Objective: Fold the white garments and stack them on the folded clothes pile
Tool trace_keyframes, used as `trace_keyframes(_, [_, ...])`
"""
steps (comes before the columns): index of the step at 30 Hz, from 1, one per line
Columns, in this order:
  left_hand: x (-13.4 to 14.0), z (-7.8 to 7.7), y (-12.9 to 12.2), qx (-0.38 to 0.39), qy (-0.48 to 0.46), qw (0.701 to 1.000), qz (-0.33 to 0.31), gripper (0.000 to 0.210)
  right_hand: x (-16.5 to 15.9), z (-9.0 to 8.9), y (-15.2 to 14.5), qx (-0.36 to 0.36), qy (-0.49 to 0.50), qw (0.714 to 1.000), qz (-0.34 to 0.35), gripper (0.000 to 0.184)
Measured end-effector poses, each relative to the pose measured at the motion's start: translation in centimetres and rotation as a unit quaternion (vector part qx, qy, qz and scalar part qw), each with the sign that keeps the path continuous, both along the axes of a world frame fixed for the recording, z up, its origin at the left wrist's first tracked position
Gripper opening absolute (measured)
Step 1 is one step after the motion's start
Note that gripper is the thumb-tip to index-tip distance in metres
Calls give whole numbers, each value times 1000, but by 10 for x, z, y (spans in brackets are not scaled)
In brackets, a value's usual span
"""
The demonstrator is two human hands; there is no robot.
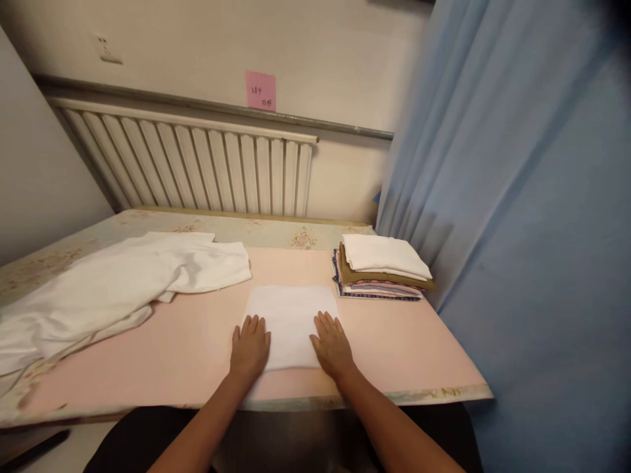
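A white folded cloth (292,315), squared into a neat rectangle, lies flat on the pink sheet (197,358) right before me. My left hand (250,347) rests on its left edge, fingers stretched out and a little apart. On the opposite edge lies my right hand (332,345), palm down with the fingers extended. Neither hand grasps anything. Whether the cloth is a garment I cannot tell.
To the right stands a stack of folded cloths (384,269), white on top. A loose white garment (133,276) spreads over the left side. Behind the table are a radiator (217,161) and a pink note (261,90); a blue curtain (532,217) hangs at right.
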State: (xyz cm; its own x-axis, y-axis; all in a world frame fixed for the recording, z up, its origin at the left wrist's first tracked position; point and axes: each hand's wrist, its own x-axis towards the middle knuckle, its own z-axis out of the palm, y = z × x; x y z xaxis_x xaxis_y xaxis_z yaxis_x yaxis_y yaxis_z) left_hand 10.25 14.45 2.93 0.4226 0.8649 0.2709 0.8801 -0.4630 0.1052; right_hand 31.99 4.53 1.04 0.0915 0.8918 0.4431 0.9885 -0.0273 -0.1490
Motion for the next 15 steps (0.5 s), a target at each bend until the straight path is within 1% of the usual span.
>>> trace_keyframes(2, [16, 6, -9, 7, 5, 1000, -13, 45, -1, 0, 0, 4, -4, 1000, 0, 44])
trace_keyframes(4, [35, 8, -21, 9, 2, 999, -52, 46, -1, 0, 0, 9, -11, 1000, -1, 43])
trace_keyframes(6, [52, 6, -32, 1, 1, 997, -83, 47, -1, 0, 0, 13, -15, 1000, -3, 43])
trace_keyframes(8, [62, 0, -40, -5, -1, 995, -104, 47, -1, 0, 0, 11, -14, 1000, -3, 43])
trace_keyframes(10, [64, -7, -45, 1, -6, 993, -117, 48, 0, 0, 0, 9, -10, 1000, -2, 43])
trace_keyframes(12, [62, -11, -47, 15, -13, 992, -123, 49, -1, -1, 0, 9, -7, 1000, 0, 43])
trace_keyframes(15, [54, -12, -47, 32, -19, 990, -134, 49, -1, -1, -1, 11, -3, 1000, 2, 43])
